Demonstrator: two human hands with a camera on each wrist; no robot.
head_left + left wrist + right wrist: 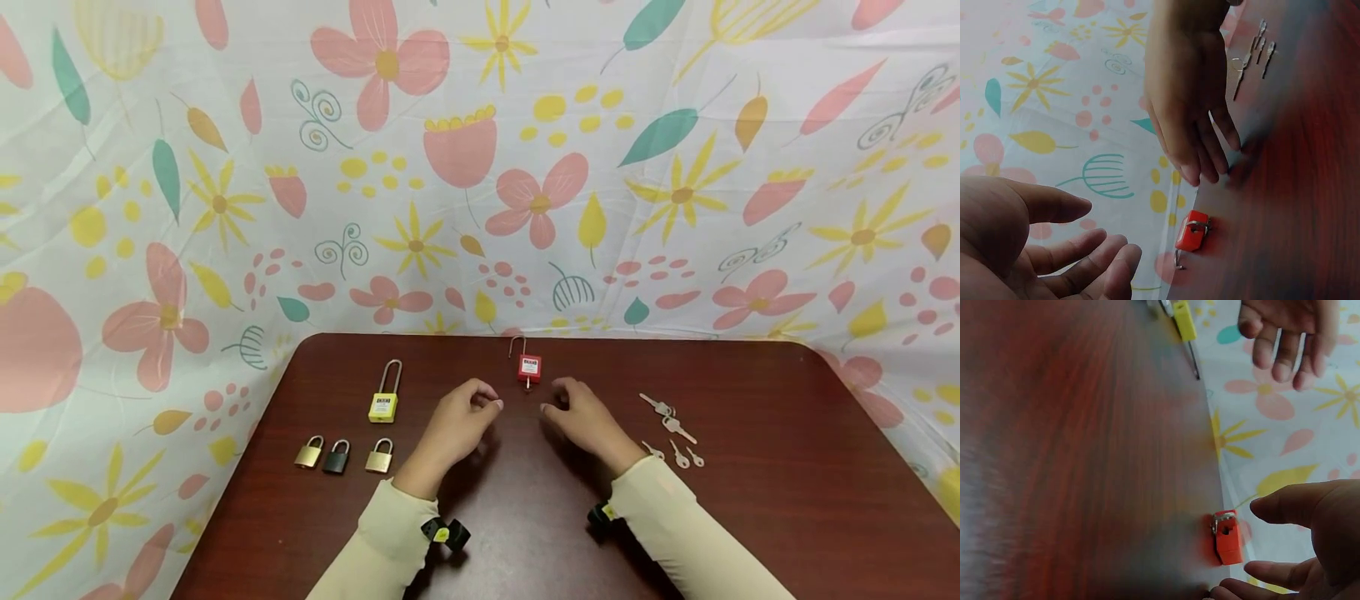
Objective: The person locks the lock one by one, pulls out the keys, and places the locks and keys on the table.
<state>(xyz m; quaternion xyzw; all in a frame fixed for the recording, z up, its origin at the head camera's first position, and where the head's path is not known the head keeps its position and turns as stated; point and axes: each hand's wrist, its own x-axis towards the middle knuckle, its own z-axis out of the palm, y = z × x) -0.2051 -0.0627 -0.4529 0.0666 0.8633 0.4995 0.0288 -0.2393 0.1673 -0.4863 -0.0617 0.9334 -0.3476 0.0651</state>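
Observation:
Toward the table's far edge lies a red padlock, its shackle swung to one side and a key at its bottom end. My left hand hovers to the near left of it, fingers loosely bent and holding nothing. On the other side, my right hand is just as bare, thumb and fingers apart. Neither hand touches the padlock. The left wrist view shows the red padlock beyond the left fingertips; in the right wrist view the red padlock appears beside the right thumb.
On the left are a long-shackled yellow padlock, two brass padlocks, one being the outer brass padlock, and a black padlock. Several keys lie right of my right hand. A flowered cloth hangs behind the dark red table.

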